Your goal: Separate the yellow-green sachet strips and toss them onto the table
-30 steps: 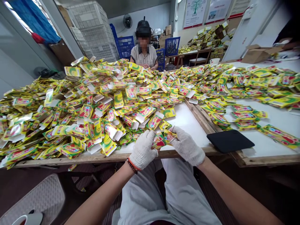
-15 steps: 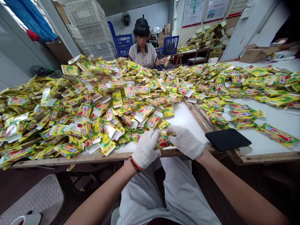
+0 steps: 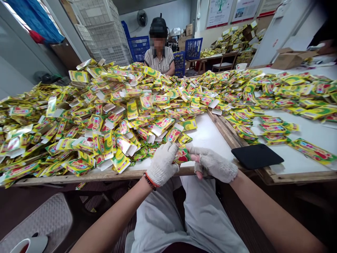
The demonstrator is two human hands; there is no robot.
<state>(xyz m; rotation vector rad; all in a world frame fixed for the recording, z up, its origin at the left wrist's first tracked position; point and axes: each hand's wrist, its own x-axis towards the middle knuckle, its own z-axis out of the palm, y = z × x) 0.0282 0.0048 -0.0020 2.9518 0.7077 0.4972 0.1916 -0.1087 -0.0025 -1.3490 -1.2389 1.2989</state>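
Note:
My left hand (image 3: 163, 162), in a white fingerless glove with a beaded bracelet at the wrist, is closed on a small green and red printed packet (image 3: 182, 155) over the table's front edge. Its fingertips lie behind the glove and packet. At the packet's right end is my right hand (image 3: 214, 164), gloved alike, with bare fingertips apart; whether they touch the packet I cannot tell. Just beyond my hands lie green packets (image 3: 141, 154) and a big heap of yellow printed cartons (image 3: 133, 110), several with white flaps standing open.
A wooden strip (image 3: 223, 128) divides the white tabletop (image 3: 207, 131). A black flat case (image 3: 257, 156) rests at its near end. More cartons (image 3: 273, 130) lie to the right. Opposite sits a person (image 3: 159, 59). A cup (image 3: 34, 244) stands on a chair (image 3: 44, 221) at lower left.
My right hand has shifted slightly right and turned, its fingers spreading from the packet's end. My left hand keeps the packet. The person opposite has lowered a raised hand.

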